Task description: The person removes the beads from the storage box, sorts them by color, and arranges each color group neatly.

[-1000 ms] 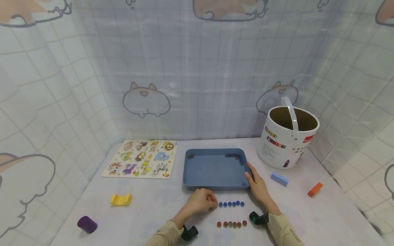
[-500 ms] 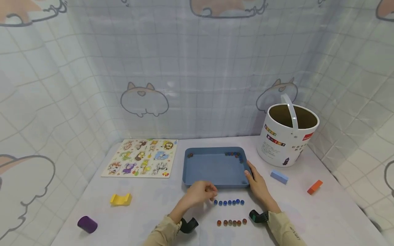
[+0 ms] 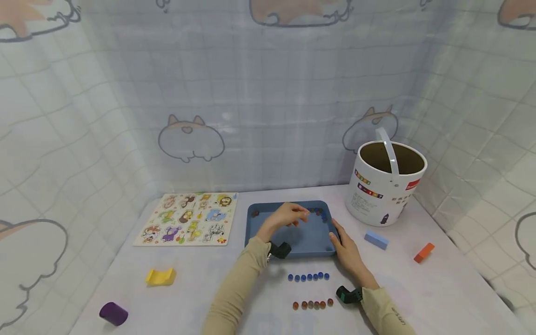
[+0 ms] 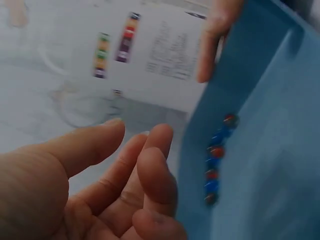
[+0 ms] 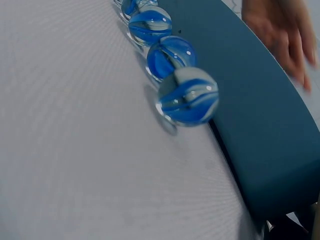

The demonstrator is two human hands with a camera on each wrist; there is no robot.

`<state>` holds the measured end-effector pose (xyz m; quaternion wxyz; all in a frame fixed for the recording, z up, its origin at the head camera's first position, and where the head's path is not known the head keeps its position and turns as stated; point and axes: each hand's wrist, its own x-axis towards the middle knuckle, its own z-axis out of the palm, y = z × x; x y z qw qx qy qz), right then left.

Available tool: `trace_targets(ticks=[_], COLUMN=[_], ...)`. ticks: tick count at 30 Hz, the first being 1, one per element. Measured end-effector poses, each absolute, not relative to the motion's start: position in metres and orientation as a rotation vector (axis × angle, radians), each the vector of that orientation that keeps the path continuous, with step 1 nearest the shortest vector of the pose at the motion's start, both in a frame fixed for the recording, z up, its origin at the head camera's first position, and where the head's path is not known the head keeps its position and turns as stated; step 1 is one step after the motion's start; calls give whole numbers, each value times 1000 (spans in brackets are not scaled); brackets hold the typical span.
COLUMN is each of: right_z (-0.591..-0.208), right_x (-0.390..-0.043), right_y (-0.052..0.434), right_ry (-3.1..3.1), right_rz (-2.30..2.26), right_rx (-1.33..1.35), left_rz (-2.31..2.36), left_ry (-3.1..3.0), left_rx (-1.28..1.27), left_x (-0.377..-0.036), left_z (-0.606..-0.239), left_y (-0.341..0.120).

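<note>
My left hand (image 3: 302, 215) hovers over the blue tray (image 3: 268, 230), fingers relaxed and holding nothing, close to a cluster of red and blue marbles (image 3: 319, 213) in the tray's far right corner. In the left wrist view the empty left hand (image 4: 145, 145) is just short of those marbles (image 4: 216, 160). My right hand (image 3: 340, 239) rests against the tray's right rim with its fingers straight. In front of the tray lie a row of blue marbles (image 3: 308, 277) and a row of reddish marbles (image 3: 313, 304). The right wrist view shows the blue marbles (image 5: 187, 97) beside the tray's wall (image 5: 260, 115).
A white bucket (image 3: 387, 190) with a handle stands at the back right. An animal puzzle board (image 3: 188, 218) lies left of the tray. Loose blocks lie around: yellow (image 3: 160, 277), purple (image 3: 113, 313), light blue (image 3: 375, 239), orange (image 3: 424, 252). Curtains close in the table.
My left hand left the end of the blue marble row and moved forward over the tray toward its far right corner. The right hand stayed on the tray's rim.
</note>
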<state>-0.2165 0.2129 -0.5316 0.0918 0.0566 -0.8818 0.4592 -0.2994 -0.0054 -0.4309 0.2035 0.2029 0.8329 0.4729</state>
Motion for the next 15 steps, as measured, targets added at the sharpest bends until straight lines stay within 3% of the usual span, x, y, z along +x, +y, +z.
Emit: trace_targets(ticks=[15], right_z=[-535], right_x=[-218], right_y=[212], right_ry=[-2623], right_rz=[1369], right_rx=[133], left_rz=[1406], left_ry=[2288], left_rx=[65], left_x=[-333], left_z=[-466], left_y=[58])
